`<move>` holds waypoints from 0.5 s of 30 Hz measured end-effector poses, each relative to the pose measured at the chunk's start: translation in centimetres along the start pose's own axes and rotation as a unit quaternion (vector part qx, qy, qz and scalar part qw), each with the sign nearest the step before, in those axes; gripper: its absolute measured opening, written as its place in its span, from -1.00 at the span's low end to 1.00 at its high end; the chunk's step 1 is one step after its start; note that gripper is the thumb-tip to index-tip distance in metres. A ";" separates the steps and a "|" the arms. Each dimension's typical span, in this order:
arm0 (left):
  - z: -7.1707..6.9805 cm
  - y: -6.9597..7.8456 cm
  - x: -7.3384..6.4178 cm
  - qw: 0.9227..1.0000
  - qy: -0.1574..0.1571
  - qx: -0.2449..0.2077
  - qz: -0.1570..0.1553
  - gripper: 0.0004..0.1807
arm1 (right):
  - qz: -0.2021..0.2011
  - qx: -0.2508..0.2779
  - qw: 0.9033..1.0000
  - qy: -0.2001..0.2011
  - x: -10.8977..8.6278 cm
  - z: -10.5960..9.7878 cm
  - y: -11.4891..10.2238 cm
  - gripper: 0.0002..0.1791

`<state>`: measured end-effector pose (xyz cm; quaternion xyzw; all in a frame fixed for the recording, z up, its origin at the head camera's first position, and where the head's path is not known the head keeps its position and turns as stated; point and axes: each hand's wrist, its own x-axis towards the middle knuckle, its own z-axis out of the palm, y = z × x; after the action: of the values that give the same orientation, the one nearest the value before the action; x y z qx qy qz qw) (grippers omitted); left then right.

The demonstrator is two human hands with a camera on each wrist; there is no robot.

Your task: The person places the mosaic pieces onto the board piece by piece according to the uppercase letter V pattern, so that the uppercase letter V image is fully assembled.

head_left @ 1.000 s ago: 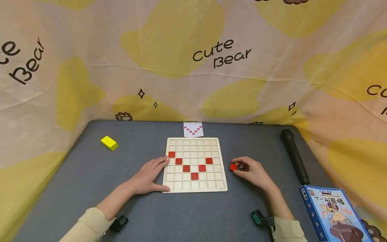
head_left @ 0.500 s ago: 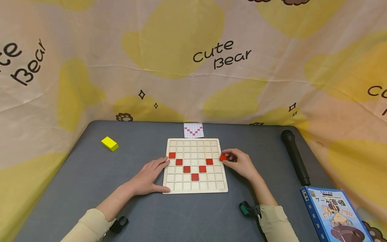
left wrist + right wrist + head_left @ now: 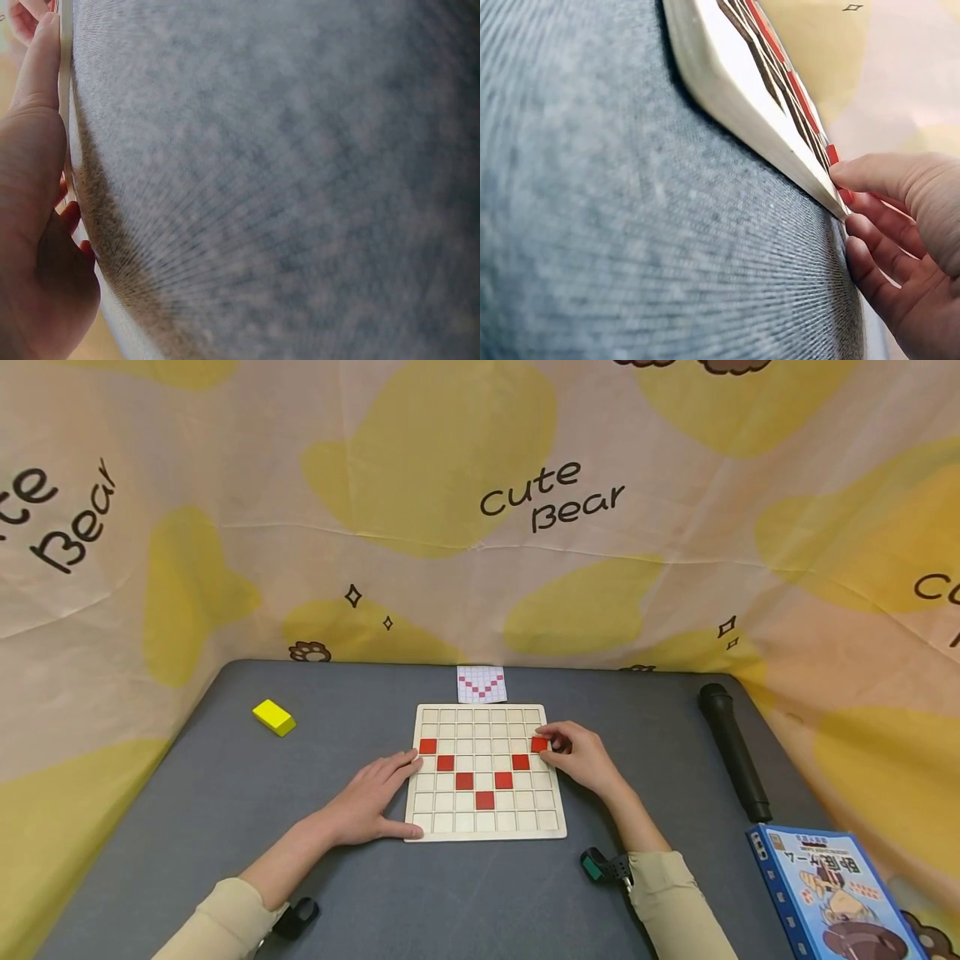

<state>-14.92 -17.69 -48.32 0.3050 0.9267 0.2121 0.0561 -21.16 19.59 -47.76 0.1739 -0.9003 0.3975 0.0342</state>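
A cream grid board (image 3: 487,837) lies on the grey table, with several red square tiles (image 3: 484,800) in its cells forming a V. My right hand (image 3: 582,758) pinches another red tile (image 3: 538,745) between thumb and fingers, over the rightmost column, third row from the far edge. In the right wrist view, that hand (image 3: 911,225) is at the board's edge (image 3: 742,135), its lower fingers beside the rim. My left hand (image 3: 367,802) rests at the board's left side, thumb on the near corner and fingertips on the left rim.
Behind the board lies a small card (image 3: 482,685) printed with a pink V on a grid. A yellow block (image 3: 274,717) sits at the far left. To the right are a black microphone (image 3: 733,752) and a blue illustrated box (image 3: 832,889). A patterned cloth (image 3: 420,485) hangs behind the table.
My right hand has carried the red tile left and away from me, from the table beside the board to over its right column. The left hand stays in place.
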 end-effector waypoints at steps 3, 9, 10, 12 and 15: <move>-0.1 0.0 0.0 1.000 -0.001 -0.001 0.001 0.16 | 0.001 0.000 1.000 -0.003 0.1 0.1 0.1 -0.66; -0.1 0.0 0.0 1.000 0.004 0.000 0.003 0.16 | -0.001 0.000 1.000 -0.011 0.2 0.1 0.2 -0.66; 0.0 -0.1 -0.1 1.000 0.007 0.000 0.005 0.16 | -0.001 0.000 1.000 -0.012 0.2 0.1 0.1 -0.66; 0.1 -0.2 -0.1 1.000 0.012 0.001 0.006 0.16 | 0.002 0.000 1.000 -0.015 0.2 0.1 0.1 -0.66; 0.1 -0.2 -0.1 1.000 0.007 0.001 0.004 0.16 | 0.002 0.000 1.000 -0.016 0.1 0.1 0.0 -0.67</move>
<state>-14.94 -17.80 -48.51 0.3071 0.9261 0.2138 0.0486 -21.23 19.51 -47.79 0.1784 -0.9009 0.3951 0.0185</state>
